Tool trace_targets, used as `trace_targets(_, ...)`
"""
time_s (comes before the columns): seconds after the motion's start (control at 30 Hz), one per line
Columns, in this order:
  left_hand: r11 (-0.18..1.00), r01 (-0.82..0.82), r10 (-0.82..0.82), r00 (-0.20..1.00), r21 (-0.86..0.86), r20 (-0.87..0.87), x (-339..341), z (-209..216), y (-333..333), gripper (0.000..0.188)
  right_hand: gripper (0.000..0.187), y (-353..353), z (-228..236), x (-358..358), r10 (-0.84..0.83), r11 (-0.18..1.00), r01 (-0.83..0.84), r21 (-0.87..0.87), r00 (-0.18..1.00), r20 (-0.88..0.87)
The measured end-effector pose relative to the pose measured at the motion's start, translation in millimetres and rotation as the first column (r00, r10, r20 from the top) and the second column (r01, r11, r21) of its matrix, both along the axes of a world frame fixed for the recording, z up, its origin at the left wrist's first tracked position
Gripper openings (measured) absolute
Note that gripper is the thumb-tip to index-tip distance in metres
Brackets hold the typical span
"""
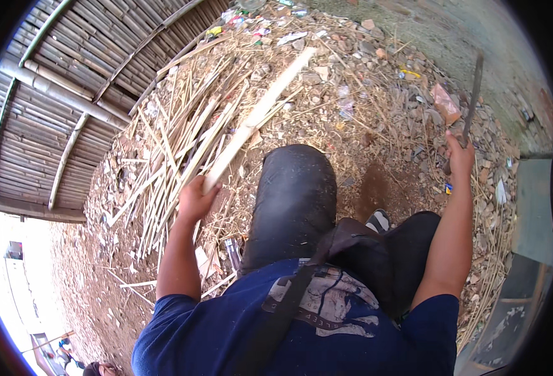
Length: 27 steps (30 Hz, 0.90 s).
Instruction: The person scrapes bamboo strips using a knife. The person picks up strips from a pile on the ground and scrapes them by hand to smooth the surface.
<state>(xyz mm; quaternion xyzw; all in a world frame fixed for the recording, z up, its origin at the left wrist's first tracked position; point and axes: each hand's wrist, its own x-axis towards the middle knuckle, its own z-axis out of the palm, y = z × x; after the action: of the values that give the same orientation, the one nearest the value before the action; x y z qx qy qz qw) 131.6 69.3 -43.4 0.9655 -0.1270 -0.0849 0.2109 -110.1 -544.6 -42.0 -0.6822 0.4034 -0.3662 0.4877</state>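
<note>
My left hand (196,200) is closed around the near end of a long, pale split bamboo strip (260,113). The strip slants away to the upper right, past my dark-trousered knee (296,188). Out to the right, my right hand (460,158) grips the handle of a machete (474,94). Its dark, narrow blade points away from me and stands well apart from the strip. Many thin bamboo strips (188,144) lie in a loose pile beyond and left of my left hand.
A bamboo-slat wall (69,81) leans at the upper left. Along the right runs a weathered wall (508,69), with a piece of brick (444,103) near it. Shavings, stones and plastic litter cover the dirt ground (376,188). Another person (98,368) is partly visible at lower left.
</note>
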Motion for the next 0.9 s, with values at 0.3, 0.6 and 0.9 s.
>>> trace_targets(0.3, 0.923, -0.317, 0.320, 0.947, 0.217, 0.025, 137.5, -74.7, 188.0, 0.100, 0.028, 7.5, -5.5, 12.0, -0.019, 0.997, 0.000, -0.083, 0.973, -0.231)
trace_targets(0.6, 0.900, -0.231, 0.378, 0.836, 0.371, -0.397, 59.3, -251.7, 200.6, 0.081, 0.029, -4.8, 18.3, 15.1, 0.000, 0.987, -0.065, -0.150, 0.918, -0.396)
trace_targets(0.9, 0.904, -0.190, 0.373, 0.790, 0.383, -0.488, -32.1, -292.2, 178.9, 0.065, 0.025, -7.2, -2.1, -23.3, 0.161, 0.987, -0.119, 0.109, 0.768, -0.620)
